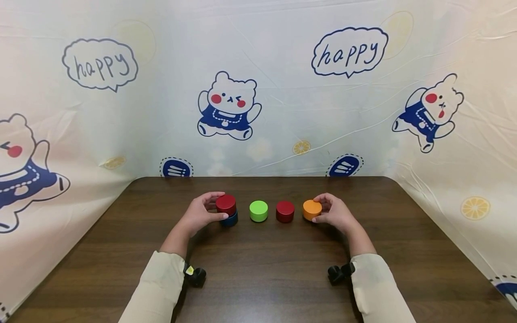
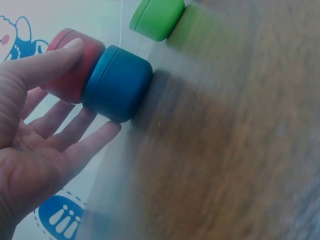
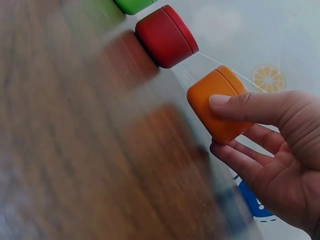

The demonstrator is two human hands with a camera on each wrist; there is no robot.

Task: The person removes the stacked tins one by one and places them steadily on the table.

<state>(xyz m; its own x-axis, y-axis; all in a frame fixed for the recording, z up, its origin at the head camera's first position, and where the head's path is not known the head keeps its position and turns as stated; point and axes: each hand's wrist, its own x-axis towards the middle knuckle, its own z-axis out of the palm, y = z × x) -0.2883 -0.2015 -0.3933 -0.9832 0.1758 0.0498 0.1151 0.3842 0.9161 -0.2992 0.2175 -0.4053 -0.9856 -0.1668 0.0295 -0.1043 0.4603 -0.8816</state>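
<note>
My left hand (image 1: 202, 211) grips a red round tin (image 1: 225, 204) between thumb and fingers. That tin sits on top of a blue round tin (image 1: 230, 219); in the left wrist view the blue tin (image 2: 118, 84) touches the red one (image 2: 82, 62). On the right, my right hand (image 1: 336, 212) pinches an orange round tin (image 1: 312, 209). The orange tin (image 3: 216, 105) looks tilted and slightly raised off the table in the right wrist view. Between the hands stand a green round tin (image 1: 258, 211) and a second red tin (image 1: 285, 211), neither touched.
All the tins are in a row toward the far part of a dark wooden table (image 1: 258, 269). Behind it hangs a pale printed cloth (image 1: 282, 54) with bears and lettering. Small black devices (image 1: 197, 277) are strapped at both wrists.
</note>
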